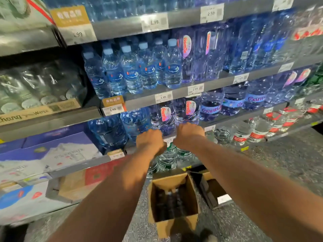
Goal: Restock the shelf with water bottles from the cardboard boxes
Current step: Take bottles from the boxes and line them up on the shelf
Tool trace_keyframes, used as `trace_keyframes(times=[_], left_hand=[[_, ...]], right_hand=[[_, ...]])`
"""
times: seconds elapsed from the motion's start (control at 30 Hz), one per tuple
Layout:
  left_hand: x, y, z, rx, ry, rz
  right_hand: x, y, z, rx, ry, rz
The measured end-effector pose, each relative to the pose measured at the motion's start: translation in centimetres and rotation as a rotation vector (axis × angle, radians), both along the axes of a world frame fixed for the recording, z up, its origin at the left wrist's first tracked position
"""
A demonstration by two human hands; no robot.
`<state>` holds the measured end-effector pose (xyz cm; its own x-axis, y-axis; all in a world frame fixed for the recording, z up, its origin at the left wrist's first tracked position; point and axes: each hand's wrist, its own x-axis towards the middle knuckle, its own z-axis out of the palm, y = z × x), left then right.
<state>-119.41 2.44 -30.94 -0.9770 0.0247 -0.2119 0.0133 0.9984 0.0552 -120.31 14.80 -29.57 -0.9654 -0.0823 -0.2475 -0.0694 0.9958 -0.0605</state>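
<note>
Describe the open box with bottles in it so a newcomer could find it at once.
On the floor before the water shelves, look below the left hand and right hand. An open cardboard box stands there. It alone shows dark bottles inside; the box to its right shows none.

Price tags (163,97), speckled floor (288,154)

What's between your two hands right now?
Head view: a white price tag on the shelf edge shows between the left hand and right hand.
</note>
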Motion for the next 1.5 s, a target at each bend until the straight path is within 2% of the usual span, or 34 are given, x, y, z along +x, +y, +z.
trace_keyframes(times=[0.17,0.33,0.5,0.63,0.83,1.07,1.23,1.33,1.43,1.5], left_hand=[[-1.9,2.3,-5.7,-0.006,-0.043,-0.005],[-5.3,5.3,-12.0,0.016,-0.139,0.046],[-5.6,7.7,-20.7,0.041,-0.32,0.083],[-3.9,7.0,-27.8,0.078,-0.395,0.112],[-2.8,4.2,-40.0,0.132,-0.558,0.165],[1.5,2.6,-58.1,0.392,-0.679,0.468],[3.9,2.9,-69.9,0.611,-0.673,0.7],[4.4,3.7,-74.6,0.666,-0.718,0.789],[4.3,4.8,-77.3,0.818,-0.672,0.884],[4.1,5.3,-78.5,0.825,-0.621,0.953]], right_hand=[[-2.1,1.7,-5.2,0.007,-0.08,-0.021],[-5.1,4.3,-11.5,-0.118,-0.182,0.016],[-5.7,6.2,-20.6,-0.14,-0.331,0.011],[-4.4,5.7,-28.1,-0.131,-0.474,-0.004],[-3.4,4.3,-41.3,-0.158,-0.609,-0.243],[0.0,2.0,-60.7,-0.233,-0.734,-0.463],[2.2,1.7,-72.6,-0.37,-0.658,-0.616],[3.0,1.9,-77.5,-0.38,-0.687,-0.723],[3.7,2.2,-80.5,-0.348,-0.651,-0.719],[3.7,2.7,-81.7,-0.363,-0.648,-0.733]])
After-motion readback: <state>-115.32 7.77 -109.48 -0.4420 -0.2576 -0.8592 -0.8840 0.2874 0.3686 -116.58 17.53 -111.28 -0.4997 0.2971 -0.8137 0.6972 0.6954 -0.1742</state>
